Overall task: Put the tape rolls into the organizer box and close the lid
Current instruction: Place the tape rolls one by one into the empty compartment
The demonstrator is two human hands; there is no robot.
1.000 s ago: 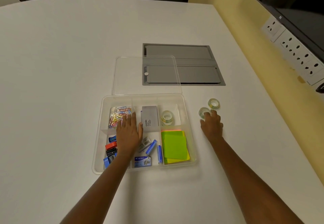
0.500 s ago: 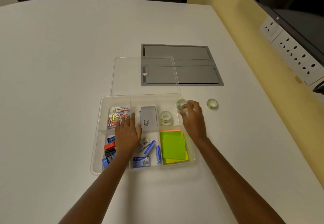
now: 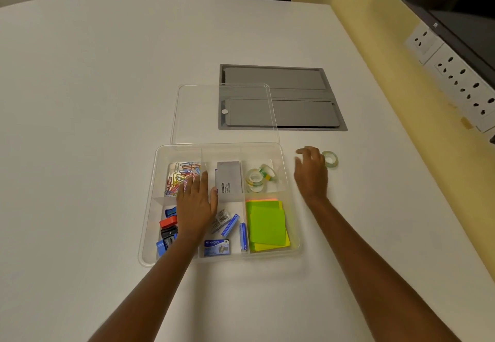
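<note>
Head view, left to right. Wide bare stretch of white round-edged table [image 3: 80, 127] at far left, open room all the way to its curved far edge. Clear plastic organizer box [image 3: 150, 207] near the table's near side, lid off. In its left compartments: heap of coloured paper clips [image 3: 182, 174] at the back, blue, red and black small sharpeners and clips [image 3: 168, 228] in front. Left hand [image 3: 197, 202] flat inside the box, fingers together and stretched forward, palm down over the middle dividers, covering part of the clips. Just right of it, grey flat Camlin case [image 3: 228, 181], with blue staple boxes [image 3: 230, 230] nearer the front. Back right compartment: two clear tape rolls with green-yellow cores [image 3: 258, 177], one lying flat, the other leaning on it. Front right compartment: stack of green and yellow sticky notes [image 3: 267, 225]. Clear flat lid [image 3: 198, 116] lying on the table just behind the box, its right part over a grey recessed cable hatch [image 3: 300, 95]. Right hand [image 3: 312, 173] outside the box's right wall, above the table, fingers loosely spread and curled, holding nothing. Third clear tape roll [image 3: 331, 159] on the table at its fingertips; contact not discernible. Bare table beyond it, then the yellow wall [image 3: 388, 74] with white socket strip [image 3: 455, 74] hemming the right side.
</note>
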